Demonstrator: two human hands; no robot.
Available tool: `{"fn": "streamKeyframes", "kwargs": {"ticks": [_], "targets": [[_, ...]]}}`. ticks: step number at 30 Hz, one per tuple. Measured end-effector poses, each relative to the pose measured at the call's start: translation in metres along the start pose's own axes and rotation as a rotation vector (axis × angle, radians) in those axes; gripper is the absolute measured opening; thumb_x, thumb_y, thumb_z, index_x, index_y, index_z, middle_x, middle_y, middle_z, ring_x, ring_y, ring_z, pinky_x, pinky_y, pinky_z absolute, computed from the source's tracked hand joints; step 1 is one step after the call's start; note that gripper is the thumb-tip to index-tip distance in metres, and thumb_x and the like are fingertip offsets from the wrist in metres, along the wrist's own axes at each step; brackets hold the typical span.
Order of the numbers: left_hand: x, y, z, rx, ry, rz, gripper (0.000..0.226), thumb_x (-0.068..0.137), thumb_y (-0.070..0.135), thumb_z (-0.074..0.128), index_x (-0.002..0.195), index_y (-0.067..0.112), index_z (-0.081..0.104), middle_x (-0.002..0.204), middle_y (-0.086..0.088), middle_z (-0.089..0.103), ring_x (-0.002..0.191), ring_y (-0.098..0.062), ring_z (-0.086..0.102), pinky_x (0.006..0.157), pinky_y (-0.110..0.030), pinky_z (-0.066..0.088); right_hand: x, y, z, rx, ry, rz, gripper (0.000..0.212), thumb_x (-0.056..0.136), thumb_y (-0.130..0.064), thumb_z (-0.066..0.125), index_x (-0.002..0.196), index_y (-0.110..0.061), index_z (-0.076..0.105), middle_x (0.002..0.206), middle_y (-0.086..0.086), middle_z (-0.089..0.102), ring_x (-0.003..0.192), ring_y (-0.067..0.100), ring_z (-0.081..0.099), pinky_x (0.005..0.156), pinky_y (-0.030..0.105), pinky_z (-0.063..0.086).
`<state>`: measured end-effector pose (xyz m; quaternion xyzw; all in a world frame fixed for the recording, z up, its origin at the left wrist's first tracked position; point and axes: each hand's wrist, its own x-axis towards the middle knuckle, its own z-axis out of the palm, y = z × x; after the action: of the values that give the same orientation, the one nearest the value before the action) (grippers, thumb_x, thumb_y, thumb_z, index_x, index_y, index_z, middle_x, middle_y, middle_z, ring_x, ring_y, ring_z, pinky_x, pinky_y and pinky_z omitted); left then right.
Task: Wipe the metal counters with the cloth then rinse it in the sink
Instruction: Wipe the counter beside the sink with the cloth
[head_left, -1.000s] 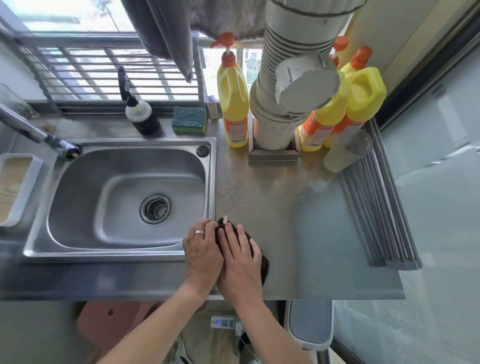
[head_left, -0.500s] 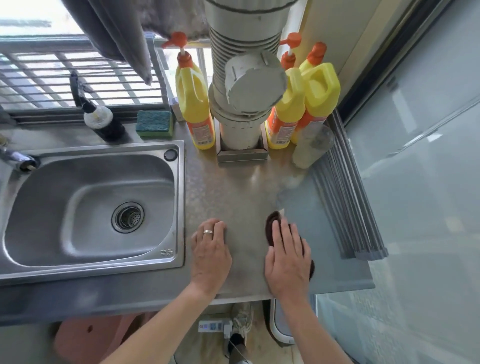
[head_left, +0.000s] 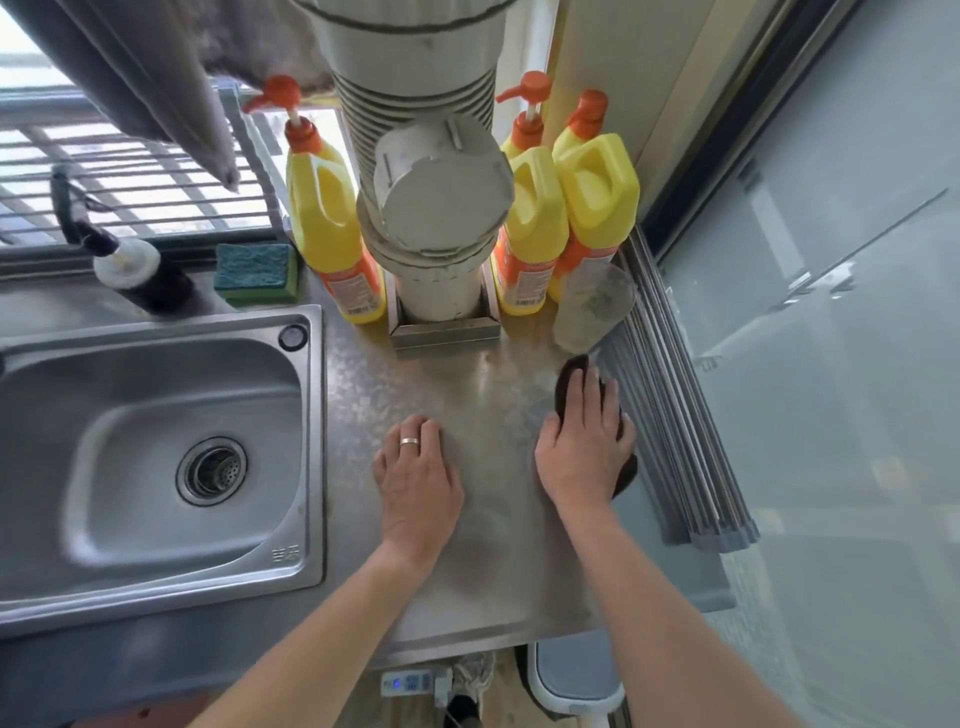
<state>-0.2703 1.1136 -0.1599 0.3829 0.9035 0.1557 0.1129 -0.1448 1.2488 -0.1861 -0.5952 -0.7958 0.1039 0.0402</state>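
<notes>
Three yellow detergent bottles (head_left: 332, 218) are standing along the tabletop's (head_left: 467, 561) back edge, flanking one grey pipe (head_left: 426, 218). One dark cloth (head_left: 569, 376) is lying near the right edge, pressed under the flat, outstretched right hand (head_left: 584, 447), just beside a rolled rack (head_left: 675, 415). The left hand (head_left: 415, 483) is resting flat and open mid-tabletop, beside one sink (head_left: 156, 447).
</notes>
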Motion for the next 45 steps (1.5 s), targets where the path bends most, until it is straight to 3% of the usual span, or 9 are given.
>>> {"fn": "streamKeyframes", "kwargs": {"ticks": [6,12,18,27,31,34,37,40,45], "targets": [[0.011,-0.006,-0.005,0.104,-0.010,0.078,0.031,0.079,0.017,0.057,0.110,0.018,0.059,0.117,0.000,0.059,0.113,-0.025,0.049,0.085,-0.039,0.048,0.004,-0.031,0.007,0.080,0.064,-0.018,0.063,0.098,-0.031,0.048,0.159,-0.020,0.037,0.167,0.000,0.034,0.156,0.022,0.027,0.118,0.048,0.025],[0.024,-0.009,-0.012,0.090,0.006,0.108,0.021,0.082,0.018,0.054,0.101,0.020,0.061,0.107,0.002,0.062,0.099,-0.021,0.052,0.085,-0.037,0.046,-0.001,-0.043,0.009,0.267,0.011,-0.344,0.057,0.094,-0.013,0.053,0.150,-0.026,0.051,0.156,-0.008,0.050,0.144,0.013,0.045,0.104,0.045,0.045],[0.024,-0.015,-0.011,0.086,0.020,0.136,0.021,0.079,0.015,0.053,0.097,0.021,0.061,0.102,0.005,0.061,0.096,-0.021,0.052,0.085,-0.036,0.044,0.016,-0.058,0.006,0.324,0.112,0.121,0.054,0.099,-0.013,0.057,0.152,-0.013,0.045,0.158,0.009,0.045,0.147,0.031,0.040,0.115,0.053,0.035],[0.015,-0.025,-0.015,0.017,-0.009,0.191,0.036,0.074,0.013,0.058,0.108,0.024,0.065,0.122,0.010,0.063,0.110,-0.018,0.056,0.097,-0.035,0.042,-0.003,-0.095,0.017,0.309,-0.007,-0.266,0.064,0.083,-0.015,0.055,0.146,-0.024,0.057,0.155,-0.005,0.052,0.144,0.013,0.046,0.095,0.037,0.044],[0.016,-0.024,-0.018,-0.022,0.045,0.190,0.031,0.080,0.009,0.065,0.107,0.024,0.067,0.112,0.011,0.068,0.105,-0.015,0.059,0.095,-0.030,0.039,-0.025,-0.089,0.017,0.410,-0.053,-0.461,0.053,0.082,-0.017,0.056,0.133,-0.028,0.068,0.139,-0.012,0.065,0.127,0.008,0.057,0.086,0.029,0.042],[0.018,-0.026,-0.019,-0.016,0.024,0.182,0.037,0.076,0.005,0.063,0.107,0.025,0.067,0.114,0.011,0.068,0.107,-0.016,0.060,0.096,-0.032,0.041,-0.021,-0.077,0.005,0.581,0.037,-0.396,0.048,0.080,-0.008,0.057,0.124,-0.019,0.074,0.125,-0.004,0.072,0.113,0.013,0.062,0.098,0.023,0.045],[0.016,-0.027,-0.017,-0.015,-0.004,0.170,0.037,0.078,0.006,0.060,0.109,0.023,0.068,0.124,0.009,0.067,0.113,-0.018,0.059,0.100,-0.035,0.040,-0.014,-0.060,-0.027,0.805,0.111,-0.112,0.037,0.085,-0.007,0.059,0.119,-0.016,0.071,0.111,-0.005,0.071,0.100,0.003,0.061,0.093,0.007,0.043],[0.015,-0.021,-0.015,-0.010,-0.021,0.132,0.032,0.085,0.012,0.057,0.113,0.023,0.067,0.123,0.007,0.066,0.115,-0.019,0.056,0.101,-0.038,0.042,-0.001,-0.044,-0.040,0.991,-0.219,0.139,0.030,0.094,-0.012,0.061,0.121,-0.023,0.067,0.107,-0.009,0.071,0.101,0.006,0.066,0.084,0.013,0.049],[0.023,0.005,-0.025,-0.385,-0.095,-0.070,0.023,0.103,0.029,0.044,0.106,0.025,0.066,0.101,0.009,0.063,0.099,-0.011,0.054,0.087,-0.033,0.040,-0.002,-0.043,-0.041,1.126,-0.525,0.004,0.052,0.087,-0.010,0.065,0.136,-0.027,0.061,0.128,-0.011,0.070,0.121,0.005,0.064,0.108,0.034,0.051]]}}
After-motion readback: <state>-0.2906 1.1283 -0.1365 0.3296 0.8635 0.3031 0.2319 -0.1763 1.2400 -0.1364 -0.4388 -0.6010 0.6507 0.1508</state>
